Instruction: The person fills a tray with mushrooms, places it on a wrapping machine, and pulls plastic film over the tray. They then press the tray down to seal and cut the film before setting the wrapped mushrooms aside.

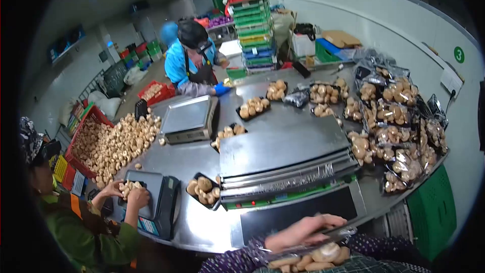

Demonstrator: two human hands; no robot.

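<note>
At the bottom centre of the frame, the left hand point(303, 231) lies over a film-covered pack of mushrooms point(326, 254), its fingers stretched out close together; whether they grip the film I cannot tell, and the right hand is hidden, only its dotted purple sleeve point(381, 243) showing at lower right. A film-wrapping machine point(283, 144) fills the middle, standing between that hand and the mushroom tray point(254, 107) higher up. Another mushroom tray point(203, 190) sits just left of the machine, and wrapped packs point(396, 136) heap at right. At lower left, a co-worker's hands point(137, 200) touch mushrooms point(130, 187) above a scale point(165, 210), near loose mushrooms point(129, 139) spilling from a red crate point(76, 159)
</note>
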